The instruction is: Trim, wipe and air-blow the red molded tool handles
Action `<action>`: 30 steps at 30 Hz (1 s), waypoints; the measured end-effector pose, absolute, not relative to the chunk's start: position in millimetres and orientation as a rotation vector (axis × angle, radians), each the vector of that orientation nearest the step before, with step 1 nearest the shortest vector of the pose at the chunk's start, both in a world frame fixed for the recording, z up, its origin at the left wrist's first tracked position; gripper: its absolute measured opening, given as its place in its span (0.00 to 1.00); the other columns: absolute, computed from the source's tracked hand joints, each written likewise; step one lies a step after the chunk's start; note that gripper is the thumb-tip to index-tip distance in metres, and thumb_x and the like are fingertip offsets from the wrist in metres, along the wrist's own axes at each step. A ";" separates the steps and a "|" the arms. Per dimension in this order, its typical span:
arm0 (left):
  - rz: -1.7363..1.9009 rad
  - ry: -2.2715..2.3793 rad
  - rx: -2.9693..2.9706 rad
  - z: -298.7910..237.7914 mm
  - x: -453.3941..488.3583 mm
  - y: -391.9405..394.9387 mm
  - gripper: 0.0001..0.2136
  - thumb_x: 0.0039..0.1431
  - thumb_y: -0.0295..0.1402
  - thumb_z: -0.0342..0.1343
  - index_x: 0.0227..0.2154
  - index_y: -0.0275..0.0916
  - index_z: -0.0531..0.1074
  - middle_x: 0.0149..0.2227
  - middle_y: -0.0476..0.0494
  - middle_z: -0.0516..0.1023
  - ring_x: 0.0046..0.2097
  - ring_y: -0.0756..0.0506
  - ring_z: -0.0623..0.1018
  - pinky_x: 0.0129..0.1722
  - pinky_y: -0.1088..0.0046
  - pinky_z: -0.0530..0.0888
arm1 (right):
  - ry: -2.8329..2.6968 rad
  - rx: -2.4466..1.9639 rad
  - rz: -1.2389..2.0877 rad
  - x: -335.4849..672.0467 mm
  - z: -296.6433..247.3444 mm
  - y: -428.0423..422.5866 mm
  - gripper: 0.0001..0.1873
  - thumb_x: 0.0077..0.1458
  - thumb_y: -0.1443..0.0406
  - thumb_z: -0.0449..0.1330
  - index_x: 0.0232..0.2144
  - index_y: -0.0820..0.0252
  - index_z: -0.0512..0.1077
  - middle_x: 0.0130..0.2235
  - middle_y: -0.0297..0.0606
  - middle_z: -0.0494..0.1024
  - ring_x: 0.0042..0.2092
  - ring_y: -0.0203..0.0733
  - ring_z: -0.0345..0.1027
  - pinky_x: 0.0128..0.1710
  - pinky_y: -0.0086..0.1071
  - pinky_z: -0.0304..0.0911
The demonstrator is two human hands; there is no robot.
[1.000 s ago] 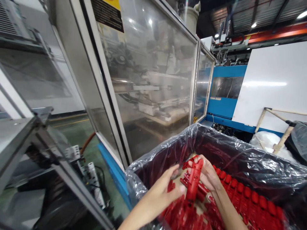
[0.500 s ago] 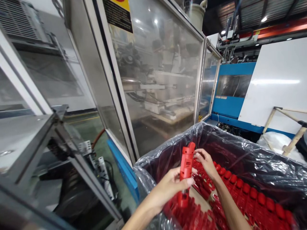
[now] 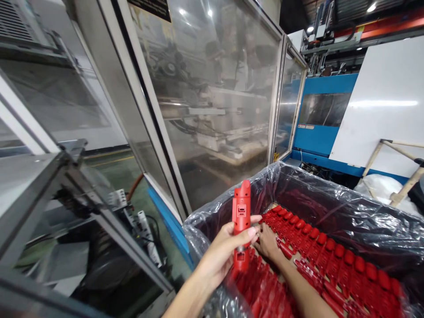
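Note:
My left hand grips a long red plastic housing and holds it upright above the bin. The housing shows a small rectangular slot in its middle and another opening near its lower end. My right hand reaches down into the bin just beyond the left fingers, close to the red parts. Its fingertips are partly hidden behind my left hand, so what it touches cannot be made out. Below, red housings lie side by side in a long row, with more red parts heaped at the near left.
Clear plastic film lines the bin and folds over its rim. A machine with a large transparent guard panel stands behind. To the left is a metal frame; to the right, a pipe rack and a white bag.
The red housing in my left hand has moved left and turned more upright. My right hand has gone from beside its top down into the bin. The view has shifted slightly.

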State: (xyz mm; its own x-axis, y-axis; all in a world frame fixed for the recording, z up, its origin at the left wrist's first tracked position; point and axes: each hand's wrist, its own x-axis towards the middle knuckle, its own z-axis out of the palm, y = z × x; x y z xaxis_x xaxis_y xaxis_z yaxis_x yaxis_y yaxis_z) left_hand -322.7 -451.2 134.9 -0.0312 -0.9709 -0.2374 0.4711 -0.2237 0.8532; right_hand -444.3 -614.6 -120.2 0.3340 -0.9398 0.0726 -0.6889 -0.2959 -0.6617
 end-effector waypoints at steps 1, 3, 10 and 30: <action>-1.550 -0.710 1.012 134.0 -323.3 -450.9 0.25 0.30 0.38 0.77 0.36 0.39 0.80 0.32 0.47 0.82 0.36 0.49 0.79 0.41 0.77 0.73 | 1.401 -2.058 -0.648 -444.0 -120.6 -613.9 0.17 0.59 0.58 0.61 0.48 0.61 0.70 0.56 0.43 0.68 0.57 0.52 0.62 0.57 0.53 0.58; -1.523 -0.739 1.024 132.0 -324.0 -450.9 0.23 0.33 0.36 0.76 0.37 0.39 0.79 0.30 0.49 0.81 0.32 0.51 0.78 0.37 0.77 0.73 | 1.368 -1.992 -0.701 -446.5 -120.8 -611.7 0.16 0.59 0.58 0.61 0.46 0.62 0.71 0.54 0.43 0.70 0.56 0.51 0.62 0.57 0.53 0.58; -1.423 -0.729 1.068 131.6 -321.9 -453.6 0.21 0.36 0.38 0.72 0.35 0.37 0.76 0.23 0.53 0.73 0.24 0.54 0.70 0.27 0.80 0.67 | 1.125 -1.483 -1.114 -484.3 -99.4 -610.4 0.23 0.59 0.49 0.57 0.47 0.60 0.69 0.47 0.42 0.74 0.49 0.47 0.68 0.52 0.47 0.62; -1.647 -0.819 0.984 129.2 -325.0 -453.2 0.24 0.34 0.23 0.66 0.41 0.35 0.75 0.44 0.39 0.80 0.50 0.40 0.76 0.54 0.65 0.70 | 0.024 -1.053 -1.134 -462.7 101.2 -541.0 0.35 0.53 0.41 0.57 0.58 0.47 0.64 0.63 0.39 0.65 0.68 0.48 0.47 0.66 0.51 0.44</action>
